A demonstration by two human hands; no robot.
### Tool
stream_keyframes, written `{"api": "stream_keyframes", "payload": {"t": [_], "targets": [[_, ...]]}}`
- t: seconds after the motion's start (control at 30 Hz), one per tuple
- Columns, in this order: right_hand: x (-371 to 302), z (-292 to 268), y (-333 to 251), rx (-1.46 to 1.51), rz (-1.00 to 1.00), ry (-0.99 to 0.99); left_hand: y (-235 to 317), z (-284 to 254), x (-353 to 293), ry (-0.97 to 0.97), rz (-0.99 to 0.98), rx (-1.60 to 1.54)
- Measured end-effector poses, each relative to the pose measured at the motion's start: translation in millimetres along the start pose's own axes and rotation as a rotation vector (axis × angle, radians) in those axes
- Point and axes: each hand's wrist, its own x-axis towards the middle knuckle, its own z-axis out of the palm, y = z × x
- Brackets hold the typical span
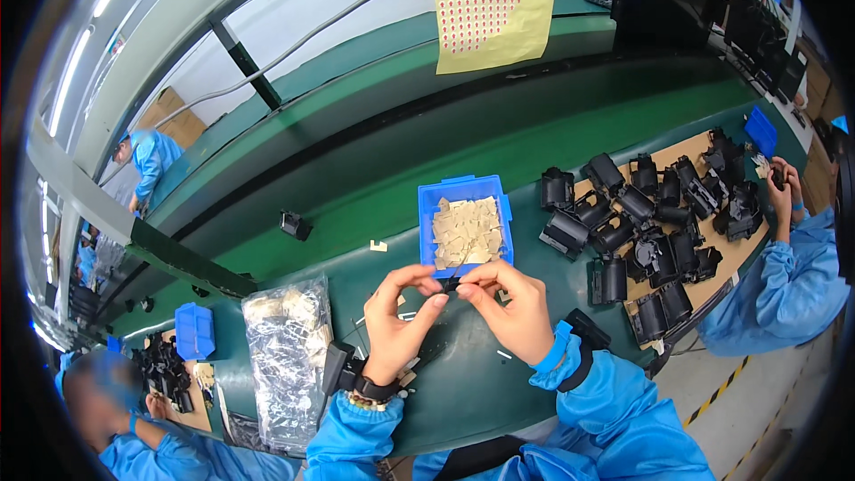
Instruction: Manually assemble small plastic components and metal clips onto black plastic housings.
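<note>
A small black part (451,285) with thin dark strands sits between my two hands, just in front of a blue bin (505,214). My right hand (517,310) pinches it between thumb and index finger. From the other side, the thumb and curled index finger of my left hand (401,316) close on its left end. Its exact kind is too small to make out. Beige die-cut paper pieces (467,230) fill the bin. Next to my left wrist is a black plastic part (337,367), and another black part (588,328) lies beside my right wrist.
Several black plastic housings (655,258) crowd a cardboard sheet (753,254) on the right. A clear plastic bag (287,361) lies at left, near a blue tray (194,331). Behind runs a green conveyor belt (356,223) carrying a black part (295,225). Co-workers sit on both sides.
</note>
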Motion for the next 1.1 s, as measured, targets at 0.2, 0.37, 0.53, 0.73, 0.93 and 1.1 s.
{"api": "stream_keyframes", "payload": {"t": [0.2, 0.37, 0.53, 0.73, 0.93, 1.1], "targets": [[-1, 9, -1, -0.255, -0.186, 0.030, 2, -18, 2, -0.022, 0.109, 0.197], [-3, 5, 3, -0.296, -0.272, -0.058, 4, -26, 2, -0.060, 0.364, 0.447], [1, 0, 4, 0.589, 0.386, -0.417, -3, -35, -8, -0.042, 0.492, 0.546], [1, -2, 7, 0.523, 0.421, -0.446, -3, -31, -9, -0.049, 0.603, 0.582], [-1, 2, 7, 0.461, 0.344, -0.351, -5, -30, -10, -0.072, 0.577, 0.547], [-2, 3, 6, 0.409, 0.346, -0.375, -4, -33, -12, -0.091, 0.555, 0.560]]}}
